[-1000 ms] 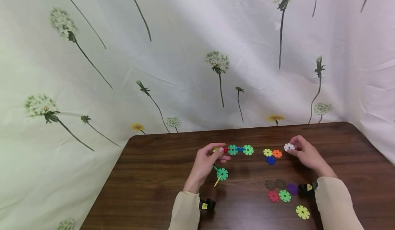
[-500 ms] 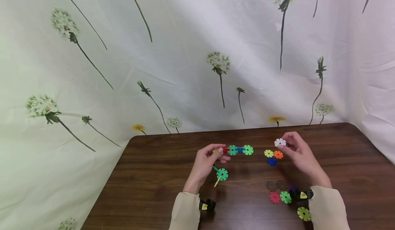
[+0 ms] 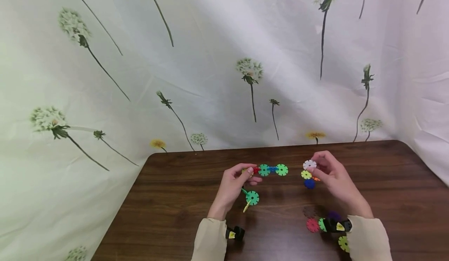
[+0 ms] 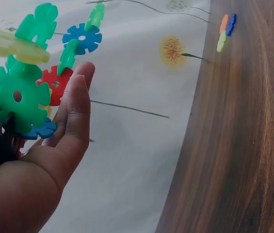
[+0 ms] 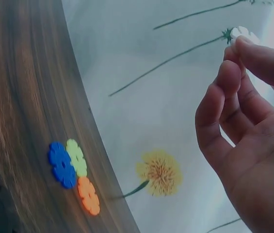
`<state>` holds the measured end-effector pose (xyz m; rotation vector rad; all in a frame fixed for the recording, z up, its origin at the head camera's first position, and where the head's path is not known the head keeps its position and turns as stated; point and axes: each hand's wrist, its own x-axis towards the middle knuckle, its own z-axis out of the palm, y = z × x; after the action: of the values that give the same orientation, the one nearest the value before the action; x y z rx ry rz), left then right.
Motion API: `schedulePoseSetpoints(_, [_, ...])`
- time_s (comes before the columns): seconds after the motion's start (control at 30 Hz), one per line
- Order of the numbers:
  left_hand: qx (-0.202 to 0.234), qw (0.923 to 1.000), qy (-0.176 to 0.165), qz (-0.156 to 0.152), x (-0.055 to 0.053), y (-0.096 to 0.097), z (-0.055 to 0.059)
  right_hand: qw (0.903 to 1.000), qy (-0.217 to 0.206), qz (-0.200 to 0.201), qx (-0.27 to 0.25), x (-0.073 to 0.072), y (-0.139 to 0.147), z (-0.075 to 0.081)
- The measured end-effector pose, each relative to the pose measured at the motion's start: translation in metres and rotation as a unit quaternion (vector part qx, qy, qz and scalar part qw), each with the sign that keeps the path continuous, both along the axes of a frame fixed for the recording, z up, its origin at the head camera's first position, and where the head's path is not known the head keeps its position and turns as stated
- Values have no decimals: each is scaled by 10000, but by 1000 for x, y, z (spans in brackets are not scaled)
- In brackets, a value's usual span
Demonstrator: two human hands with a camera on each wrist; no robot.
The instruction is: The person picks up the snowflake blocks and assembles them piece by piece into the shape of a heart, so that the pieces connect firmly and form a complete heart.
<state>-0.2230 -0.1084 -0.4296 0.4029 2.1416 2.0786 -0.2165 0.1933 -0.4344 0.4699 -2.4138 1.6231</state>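
Observation:
My left hand [image 3: 233, 181] grips a chain of notched plastic discs slotted into one another. Its row of red, green and blue discs ends on the right in a light green disc [image 3: 281, 170]. A green disc [image 3: 252, 198] with a yellow disc [image 3: 247, 206] set edge-on hangs lower, below the fingers. In the left wrist view, a green disc [image 4: 18, 94] lies close by the palm. My right hand [image 3: 338, 181] pinches a white notched disc [image 3: 309, 164] between thumb and fingertips, to the right of the chain and apart from it.
Below the white disc, a yellow disc [image 3: 306, 175], a blue disc [image 3: 310, 184] and a partly hidden orange disc [image 5: 88, 195] lie together on the wooden table [image 3: 168, 202]. Nearer are a red disc [image 3: 312, 225] and several others, partly covered by my right wrist. Flower-printed cloth [image 3: 210, 78] hangs behind.
My right hand has moved left with the white disc, bringing it closer to the chain and over the yellow disc. The left hand and its chain have stayed in place.

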Motion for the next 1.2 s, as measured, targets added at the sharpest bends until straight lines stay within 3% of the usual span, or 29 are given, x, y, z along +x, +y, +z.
schedulePoseSetpoints(0.53, [6,10000,-39,-3,0,0,1,9990,-26,417,-145,-3,-20,-4])
schedulePoseSetpoints(0.87, [11,10000,-61,0,-1,1,0,9990,-207,389,-114,-3,-25,-5])
schedulePoseSetpoints(1.2, [48,9999,-82,-33,-1,1,1,9994,126,319,-61,-8,-27,-8])
